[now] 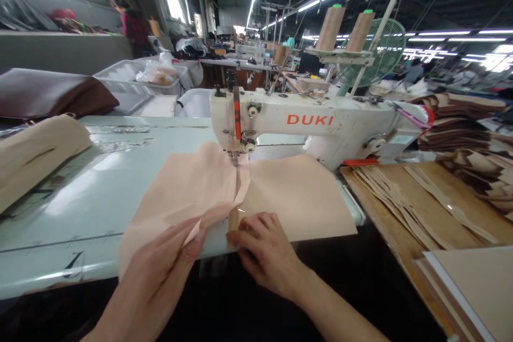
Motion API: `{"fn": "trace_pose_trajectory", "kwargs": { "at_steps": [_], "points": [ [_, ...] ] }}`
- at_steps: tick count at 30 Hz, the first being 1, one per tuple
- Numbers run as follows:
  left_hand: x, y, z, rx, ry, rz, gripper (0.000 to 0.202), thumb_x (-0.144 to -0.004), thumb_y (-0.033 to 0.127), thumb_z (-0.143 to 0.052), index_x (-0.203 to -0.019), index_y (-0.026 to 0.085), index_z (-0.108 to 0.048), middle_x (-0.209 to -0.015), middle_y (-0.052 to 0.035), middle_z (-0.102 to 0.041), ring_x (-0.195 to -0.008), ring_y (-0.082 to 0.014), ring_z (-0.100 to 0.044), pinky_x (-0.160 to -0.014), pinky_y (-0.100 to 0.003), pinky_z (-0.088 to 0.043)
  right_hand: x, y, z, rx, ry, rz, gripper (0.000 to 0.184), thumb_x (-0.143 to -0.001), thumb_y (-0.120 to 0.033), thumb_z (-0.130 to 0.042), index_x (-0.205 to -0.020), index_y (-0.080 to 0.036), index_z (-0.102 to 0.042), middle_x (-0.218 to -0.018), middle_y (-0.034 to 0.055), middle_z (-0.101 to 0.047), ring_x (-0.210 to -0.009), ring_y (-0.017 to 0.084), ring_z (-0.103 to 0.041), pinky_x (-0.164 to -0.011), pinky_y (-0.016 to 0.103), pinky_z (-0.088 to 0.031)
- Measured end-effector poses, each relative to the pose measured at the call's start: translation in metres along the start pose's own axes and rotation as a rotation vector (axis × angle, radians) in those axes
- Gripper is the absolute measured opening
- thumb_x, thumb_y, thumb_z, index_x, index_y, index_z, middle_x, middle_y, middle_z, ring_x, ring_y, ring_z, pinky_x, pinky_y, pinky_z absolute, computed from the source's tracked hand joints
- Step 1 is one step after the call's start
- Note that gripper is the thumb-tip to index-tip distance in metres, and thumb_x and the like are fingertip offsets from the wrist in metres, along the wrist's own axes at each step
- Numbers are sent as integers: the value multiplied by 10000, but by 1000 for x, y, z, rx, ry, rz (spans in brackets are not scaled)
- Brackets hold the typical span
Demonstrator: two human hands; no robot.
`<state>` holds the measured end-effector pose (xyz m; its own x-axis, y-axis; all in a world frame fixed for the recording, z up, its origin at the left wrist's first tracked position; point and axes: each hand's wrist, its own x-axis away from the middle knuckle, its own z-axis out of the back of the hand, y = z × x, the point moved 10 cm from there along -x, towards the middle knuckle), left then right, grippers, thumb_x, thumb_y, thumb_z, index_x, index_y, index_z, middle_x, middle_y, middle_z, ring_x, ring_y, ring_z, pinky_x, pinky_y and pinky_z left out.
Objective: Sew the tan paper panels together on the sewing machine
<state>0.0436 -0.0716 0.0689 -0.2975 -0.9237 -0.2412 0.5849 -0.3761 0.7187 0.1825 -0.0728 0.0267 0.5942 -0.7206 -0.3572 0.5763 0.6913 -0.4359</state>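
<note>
A white DUKI sewing machine [320,123] stands on the pale green table [80,197]. Beige fabric [296,192] lies under its needle [234,157], with a second beige layer [188,181] folded over on the left. My left hand [168,267] pinches the near corner of that upper layer between thumb and fingers and lifts it a little. My right hand [264,251] rests on the near edge of the fabric just right of the seam line, fingers curled and pressing down on a narrow tan strip [233,218].
Several tan strips [401,203] lie on a wooden board to the right, with stacked brown pieces [460,128] behind. Two thread cones [344,29] and a green fan [380,53] stand behind the machine. Folded beige cloth [36,155] and brown material [48,93] lie at left.
</note>
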Motion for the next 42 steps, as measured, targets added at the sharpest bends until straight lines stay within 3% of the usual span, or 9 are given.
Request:
{"fn": "trace_pose_trajectory", "kwargs": {
  "at_steps": [4,8,14,20,27,34,39,42],
  "points": [
    [-5,8,4,17,14,-17,384,-1015,506,-422,-1112,232,-673,-1088,-13,-711,-1173,-248,-598,-1021,-288,-476,5,11,6,-38,37,34,291,-899,-189,-643,-1180,-255,-604,-1168,35,-593,-1065,221,-473,-922,409,-356],
    [-6,12,4,86,37,23,408,-1022,496,-391,-1103,233,-693,-1070,-19,-711,-1078,-249,-635,-921,-270,-520,5,15,10,-47,55,21,331,-819,-118,-666,-1121,-236,-599,-1147,18,-612,-1052,219,-480,-917,406,-357],
    [-3,13,-1,118,2,37,383,-1040,428,-369,-1131,239,-689,-1125,-25,-688,-1078,-230,-620,-959,-283,-495,1,14,10,-45,115,9,272,-863,-118,-617,-1099,-251,-607,-1125,13,-622,-1022,216,-489,-889,397,-374],
    [2,10,-5,158,2,38,406,-1051,435,-351,-1108,233,-699,-1125,-38,-685,-1044,-219,-625,-998,-288,-465,3,15,7,-6,114,-9,386,-763,-61,-661,-1099,-241,-605,-1149,20,-618,-1039,233,-493,-898,410,-370],
    [2,11,-5,201,14,29,345,-1042,416,-400,-1101,252,-698,-1093,-21,-680,-976,-206,-624,-937,-256,-487,6,14,16,-62,247,40,183,-940,-132,-581,-1061,-251,-650,-1039,12,-665,-948,198,-531,-831,382,-382],
    [3,10,-7,207,1,34,405,-1053,440,-355,-1047,229,-701,-1039,-29,-691,-849,-188,-635,-905,-263,-511,3,11,23,-137,274,32,169,-947,-172,-614,-1047,-274,-704,-979,7,-691,-898,201,-525,-791,374,-400],
    [2,12,-2,186,26,14,359,-1048,423,-378,-1081,241,-686,-1047,-22,-701,-929,-199,-663,-888,-247,-531,2,8,23,-144,267,36,195,-935,-152,-608,-1041,-282,-706,-952,9,-693,-878,208,-524,-774,379,-402],
    [2,14,-4,69,13,-60,324,-1054,346,-369,-1143,239,-661,-1120,-30,-699,-1042,-203,-662,-917,-237,-529,1,5,22,-124,253,52,189,-932,-142,-594,-1034,-270,-689,-951,6,-692,-871,203,-522,-776,380,-397]
  ]
}}
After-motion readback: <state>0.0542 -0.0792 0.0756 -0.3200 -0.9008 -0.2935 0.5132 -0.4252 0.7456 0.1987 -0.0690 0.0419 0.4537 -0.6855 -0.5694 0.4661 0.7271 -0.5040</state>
